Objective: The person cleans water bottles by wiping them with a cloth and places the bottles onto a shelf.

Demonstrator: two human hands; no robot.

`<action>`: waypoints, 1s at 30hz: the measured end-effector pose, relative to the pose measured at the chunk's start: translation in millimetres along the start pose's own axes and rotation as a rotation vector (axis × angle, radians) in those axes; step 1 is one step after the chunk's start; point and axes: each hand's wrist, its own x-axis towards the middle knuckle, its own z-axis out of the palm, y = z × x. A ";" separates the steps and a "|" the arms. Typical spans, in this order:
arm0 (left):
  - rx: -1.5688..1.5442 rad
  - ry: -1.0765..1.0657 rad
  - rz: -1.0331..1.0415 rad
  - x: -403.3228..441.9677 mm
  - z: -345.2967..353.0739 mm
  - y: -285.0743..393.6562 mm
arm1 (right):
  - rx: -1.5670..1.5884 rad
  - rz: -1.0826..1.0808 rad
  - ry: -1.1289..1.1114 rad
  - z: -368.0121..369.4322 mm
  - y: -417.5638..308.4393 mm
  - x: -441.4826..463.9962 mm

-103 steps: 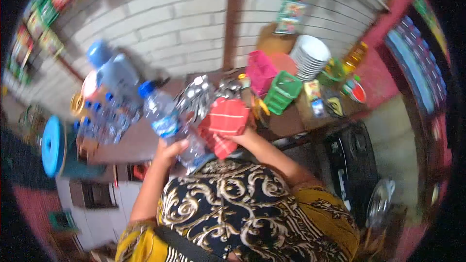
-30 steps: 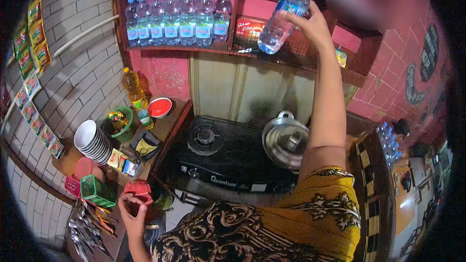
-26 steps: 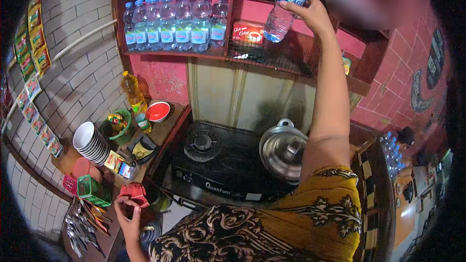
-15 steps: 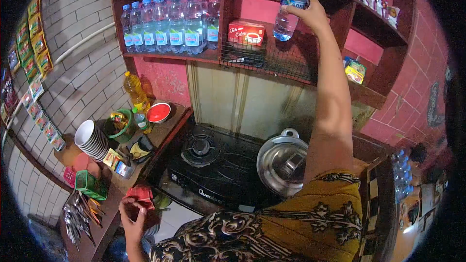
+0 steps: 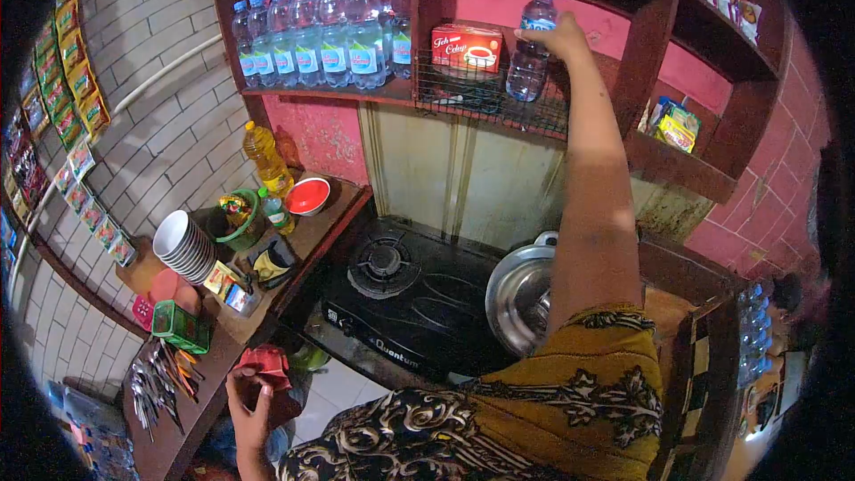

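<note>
My right hand (image 5: 563, 37) reaches up to the wall shelf and grips a plastic water bottle (image 5: 532, 58) with a blue cap, around its upper part. The bottle stands upright in the middle compartment, behind the low wire mesh; whether its base touches the shelf I cannot tell. Left of it is a red tea box (image 5: 467, 51). Low at the left, my left hand (image 5: 251, 405) is closed on a crumpled red thing (image 5: 264, 365), cloth or packet, I cannot tell which. Several similar water bottles (image 5: 334, 49) stand in the left compartment.
Below the shelf is a black gas stove (image 5: 392, 303) with a metal pan (image 5: 517, 298) on its right side. The left counter holds stacked white bowls (image 5: 183, 245), a yellow oil bottle (image 5: 265, 158), a green basket (image 5: 181, 328) and spoons (image 5: 156, 383). Sachet strips (image 5: 80, 80) hang at the left wall.
My right hand has lowered the water bottle and brought it deeper into the middle compartment, closer to the tea box. The view has shifted slightly. My left hand keeps the red thing.
</note>
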 end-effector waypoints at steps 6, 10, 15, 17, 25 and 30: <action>-0.021 0.037 -0.001 1.0 2.7 2.3 | -0.071 -0.015 0.077 9.7 6.7 0.9; 0.007 0.047 -0.012 5.6 5.7 0.9 | -0.072 0.021 0.012 9.5 -3.9 -4.8; 0.028 0.045 0.017 5.9 12.9 7.1 | -0.066 -0.037 -0.020 11.2 -4.7 -5.6; 0.068 0.030 0.018 5.6 12.5 7.8 | -0.089 -0.019 -0.030 10.2 -3.9 -4.3; -0.027 0.026 -0.022 1.9 1.3 -0.9 | 0.017 -0.120 0.395 -30.2 -51.9 -54.2; -0.109 0.019 0.116 -1.1 5.1 15.1 | 1.084 -0.352 0.049 -7.2 -175.9 -199.2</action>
